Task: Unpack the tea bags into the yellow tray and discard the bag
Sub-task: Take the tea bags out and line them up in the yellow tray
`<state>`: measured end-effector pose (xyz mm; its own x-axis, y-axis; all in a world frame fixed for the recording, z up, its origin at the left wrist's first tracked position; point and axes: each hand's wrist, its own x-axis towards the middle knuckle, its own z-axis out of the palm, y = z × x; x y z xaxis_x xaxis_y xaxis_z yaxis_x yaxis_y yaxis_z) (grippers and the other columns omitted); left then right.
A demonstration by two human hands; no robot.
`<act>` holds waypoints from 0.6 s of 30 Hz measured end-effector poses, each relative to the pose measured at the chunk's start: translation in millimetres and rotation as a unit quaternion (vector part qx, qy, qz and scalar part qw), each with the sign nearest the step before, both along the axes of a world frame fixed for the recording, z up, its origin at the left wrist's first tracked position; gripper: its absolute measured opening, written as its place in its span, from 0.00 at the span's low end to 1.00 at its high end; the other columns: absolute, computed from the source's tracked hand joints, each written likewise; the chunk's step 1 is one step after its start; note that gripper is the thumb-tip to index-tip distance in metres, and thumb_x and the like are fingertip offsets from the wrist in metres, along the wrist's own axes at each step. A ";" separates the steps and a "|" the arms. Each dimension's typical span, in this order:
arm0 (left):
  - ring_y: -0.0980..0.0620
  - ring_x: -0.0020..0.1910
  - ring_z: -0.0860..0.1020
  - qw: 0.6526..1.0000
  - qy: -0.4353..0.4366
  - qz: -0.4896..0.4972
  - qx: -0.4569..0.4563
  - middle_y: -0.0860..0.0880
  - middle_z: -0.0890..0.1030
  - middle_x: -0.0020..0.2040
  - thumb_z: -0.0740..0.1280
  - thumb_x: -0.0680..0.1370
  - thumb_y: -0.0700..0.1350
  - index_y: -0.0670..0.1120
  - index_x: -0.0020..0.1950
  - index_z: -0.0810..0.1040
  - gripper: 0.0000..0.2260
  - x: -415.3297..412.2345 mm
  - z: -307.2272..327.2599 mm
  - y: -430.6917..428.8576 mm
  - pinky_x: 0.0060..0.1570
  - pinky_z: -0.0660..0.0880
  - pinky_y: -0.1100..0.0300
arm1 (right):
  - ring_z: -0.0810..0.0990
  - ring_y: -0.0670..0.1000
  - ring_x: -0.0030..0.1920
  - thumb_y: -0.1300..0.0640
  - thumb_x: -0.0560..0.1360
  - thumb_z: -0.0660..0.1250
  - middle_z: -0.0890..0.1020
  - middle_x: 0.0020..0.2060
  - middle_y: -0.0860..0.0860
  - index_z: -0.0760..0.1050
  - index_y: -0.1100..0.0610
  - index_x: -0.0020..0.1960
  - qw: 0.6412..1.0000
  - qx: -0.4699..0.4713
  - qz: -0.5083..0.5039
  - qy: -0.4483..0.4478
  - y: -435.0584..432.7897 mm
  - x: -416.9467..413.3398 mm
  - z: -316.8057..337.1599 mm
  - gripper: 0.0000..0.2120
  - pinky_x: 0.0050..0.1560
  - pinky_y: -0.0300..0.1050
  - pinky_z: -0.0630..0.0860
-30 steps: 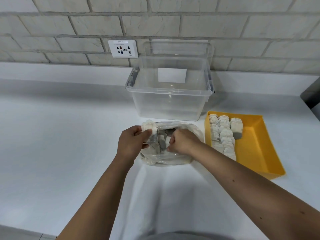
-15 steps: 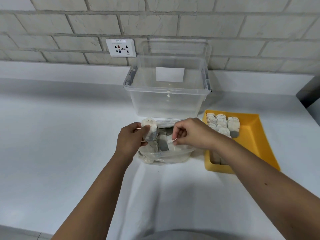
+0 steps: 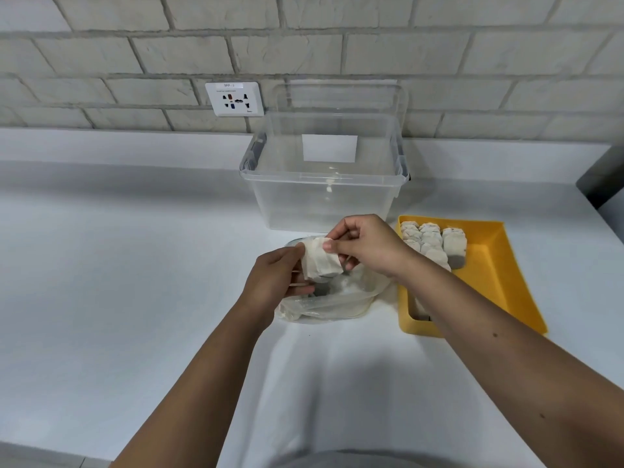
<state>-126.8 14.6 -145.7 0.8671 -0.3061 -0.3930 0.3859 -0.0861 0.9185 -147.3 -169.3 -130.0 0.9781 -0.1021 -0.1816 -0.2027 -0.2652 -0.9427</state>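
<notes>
just above the plastic bag (image 3: 337, 302) on the white table (image 3: 135, 282), the left hand (image 3: 273, 282) and the right hand (image 3: 368, 244) are both holding one small clump of tea bags (image 3: 319, 265), the fingers (image 3: 332, 246) of each pinching it from its own side. just beside the bag on the right, the yellow tray (image 3: 489, 265) is carrying rows of tea bags (image 3: 429, 241), and a clear bin (image 3: 324, 197) is standing behind both

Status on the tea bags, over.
Left hand and right hand pinch a tea bag over the plastic bag. Yellow tray partly filled. Nothing blocks it.
</notes>
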 end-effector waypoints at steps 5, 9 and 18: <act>0.46 0.46 0.86 0.999 -0.030 -0.011 0.016 0.42 0.86 0.48 0.72 0.77 0.49 0.42 0.53 0.84 0.11 -0.5 -1.7 0.1 0.44 0.83 0.57 | 0.78 0.51 0.27 0.63 0.72 0.74 0.80 0.27 0.55 0.78 0.62 0.43 1.000 0.026 -0.008 -0.005 8.8 5.8 -5.4 0.06 0.32 0.44 0.78; 0.46 0.43 0.85 0.996 -0.050 0.048 0.052 0.41 0.86 0.45 0.72 0.77 0.42 0.42 0.49 0.84 0.04 5.0 -10.2 4.3 0.45 0.83 0.55 | 0.80 0.52 0.29 0.58 0.73 0.74 0.80 0.30 0.55 0.78 0.61 0.43 0.999 0.024 -0.041 0.022 11.9 5.0 -14.2 0.07 0.34 0.47 0.81; 0.49 0.40 0.82 0.986 -0.110 0.069 0.105 0.44 0.82 0.40 0.71 0.76 0.42 0.43 0.45 0.83 0.03 15.5 -18.3 16.5 0.45 0.83 0.53 | 0.80 0.50 0.41 0.42 0.66 0.73 0.82 0.37 0.48 0.80 0.55 0.38 0.917 -0.369 0.058 0.139 28.9 -1.5 -50.6 0.16 0.37 0.43 0.73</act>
<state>-111.3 31.1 -164.0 0.9660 -0.1114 -0.2331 0.2009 -0.2436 0.9488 -148.8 -140.4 -180.6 0.9166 -0.1957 -0.3485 -0.3380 -0.8449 -0.4146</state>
